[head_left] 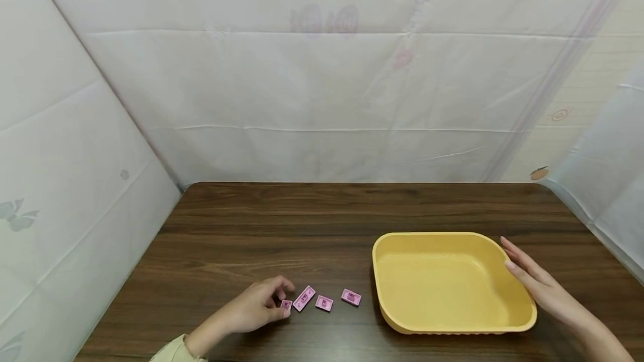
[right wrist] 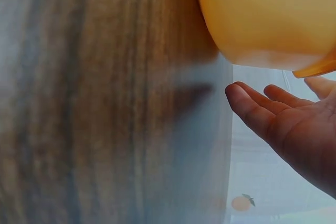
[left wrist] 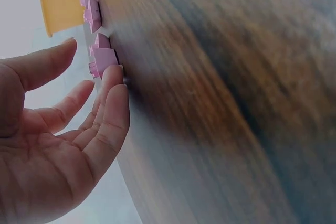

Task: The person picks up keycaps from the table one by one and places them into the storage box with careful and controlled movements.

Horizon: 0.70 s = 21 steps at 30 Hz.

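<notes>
In the head view, several small pink rectangular pieces with darker raised print lie on the table. My left hand (head_left: 256, 306) is at the leftmost pink piece (head_left: 286, 305), its thumb spread apart from the lightly bent fingers. In the left wrist view, fingertips (left wrist: 116, 95) are right at the nearest pink piece (left wrist: 105, 61). Close by lie a longer pink piece (head_left: 304, 298), a smaller one (head_left: 324, 303) and another pink piece (head_left: 351, 297). A yellow plastic basin (head_left: 453, 329) stands to the right. My right hand (head_left: 540, 284) is beside its right rim, fingers extended.
The dark wood-grain table (head_left: 282, 222) runs back to a pale patterned cloth (head_left: 322, 99). More pale cloth (head_left: 85, 183) hangs along the left side. The basin's raised walls stand between the pink pieces and my right hand.
</notes>
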Tool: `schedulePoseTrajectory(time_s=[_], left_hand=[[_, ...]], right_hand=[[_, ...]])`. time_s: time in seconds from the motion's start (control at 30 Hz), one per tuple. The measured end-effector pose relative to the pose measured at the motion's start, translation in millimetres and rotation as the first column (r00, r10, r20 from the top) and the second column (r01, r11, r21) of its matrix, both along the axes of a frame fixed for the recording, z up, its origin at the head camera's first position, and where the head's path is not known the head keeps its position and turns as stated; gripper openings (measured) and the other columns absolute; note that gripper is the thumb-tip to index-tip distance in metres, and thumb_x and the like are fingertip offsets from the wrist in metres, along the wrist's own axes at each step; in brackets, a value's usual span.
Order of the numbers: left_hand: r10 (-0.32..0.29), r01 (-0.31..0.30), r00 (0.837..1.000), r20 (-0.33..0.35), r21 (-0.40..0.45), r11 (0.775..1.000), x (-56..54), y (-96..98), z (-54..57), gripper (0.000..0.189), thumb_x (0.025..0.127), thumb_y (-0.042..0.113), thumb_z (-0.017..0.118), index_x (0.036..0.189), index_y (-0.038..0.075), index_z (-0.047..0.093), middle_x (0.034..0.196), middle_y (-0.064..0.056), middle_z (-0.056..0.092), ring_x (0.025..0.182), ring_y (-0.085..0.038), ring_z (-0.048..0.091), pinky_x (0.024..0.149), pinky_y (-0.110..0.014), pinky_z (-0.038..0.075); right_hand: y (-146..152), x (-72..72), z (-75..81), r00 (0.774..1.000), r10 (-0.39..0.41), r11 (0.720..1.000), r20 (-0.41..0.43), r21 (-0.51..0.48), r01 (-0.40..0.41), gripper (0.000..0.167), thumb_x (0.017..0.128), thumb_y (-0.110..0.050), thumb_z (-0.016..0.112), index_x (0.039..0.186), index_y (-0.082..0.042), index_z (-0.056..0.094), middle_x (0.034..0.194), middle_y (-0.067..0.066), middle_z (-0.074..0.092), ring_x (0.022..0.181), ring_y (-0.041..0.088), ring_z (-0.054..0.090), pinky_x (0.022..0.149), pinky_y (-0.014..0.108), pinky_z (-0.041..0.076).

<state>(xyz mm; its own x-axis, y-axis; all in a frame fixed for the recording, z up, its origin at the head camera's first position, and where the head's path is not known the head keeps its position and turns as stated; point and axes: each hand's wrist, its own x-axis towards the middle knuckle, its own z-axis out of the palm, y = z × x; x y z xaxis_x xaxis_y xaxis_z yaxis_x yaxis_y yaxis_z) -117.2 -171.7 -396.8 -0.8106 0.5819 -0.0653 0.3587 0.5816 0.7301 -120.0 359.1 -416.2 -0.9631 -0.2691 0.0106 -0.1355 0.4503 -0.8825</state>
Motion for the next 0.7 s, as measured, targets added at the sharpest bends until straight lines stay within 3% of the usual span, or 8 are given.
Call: schedulePoseTrajectory(time_s=[0.33,0.47,0.57,0.7], left_hand=[[-0.005,0.004,1.000,-0.020,-0.038,0.999,-0.5,2.5,-3.5,0.029,0.076,0.009,0.070,0.101,0.006,0.054,0.086,-0.001,0.050,0.067,-0.002,0.046,0.059,-0.020,0.042],[-0.005,0.002,0.999,-0.043,-0.048,0.999,-1.1,3.3,-5.4,0.028,0.075,0.007,0.071,0.098,0.007,0.055,0.084,0.001,0.050,0.066,-0.001,0.044,0.058,-0.020,0.041],[-0.003,0.000,0.999,-0.053,-0.055,0.998,-1.5,3.8,-6.6,0.026,0.075,0.006,0.071,0.096,0.008,0.055,0.082,0.002,0.050,0.065,-0.001,0.044,0.057,-0.020,0.040],[-0.007,0.001,0.996,-0.089,-0.066,0.998,-2.2,4.2,-7.8,0.022,0.075,0.007,0.071,0.090,0.010,0.056,0.079,0.004,0.050,0.066,-0.002,0.044,0.057,-0.020,0.039]], right_hand=[[0.2,1.4,-3.8,0.999,-0.005,0.999,0.052,-0.047,0.007,0.053,0.101,-0.015,0.026,0.146,-0.010,-0.001,0.138,0.037,0.003,0.101,-0.026,0.026,0.076,0.012,0.042],[0.9,1.4,-5.5,0.998,0.005,0.999,0.055,-0.054,-0.002,0.052,0.101,-0.015,0.026,0.146,-0.011,0.000,0.147,0.016,0.002,0.101,-0.026,0.026,0.077,0.011,0.041],[1.4,2.2,-7.4,0.999,0.022,0.997,0.042,-0.074,-0.018,0.052,0.101,-0.013,0.026,0.147,-0.011,0.000,0.142,-0.005,0.008,0.105,-0.023,0.029,0.077,0.013,0.042],[1.3,2.6,-7.8,0.998,0.033,0.995,0.055,-0.096,-0.027,0.052,0.101,-0.014,0.025,0.147,-0.014,0.000,0.140,-0.012,0.010,0.106,-0.021,0.032,0.077,0.015,0.044]])
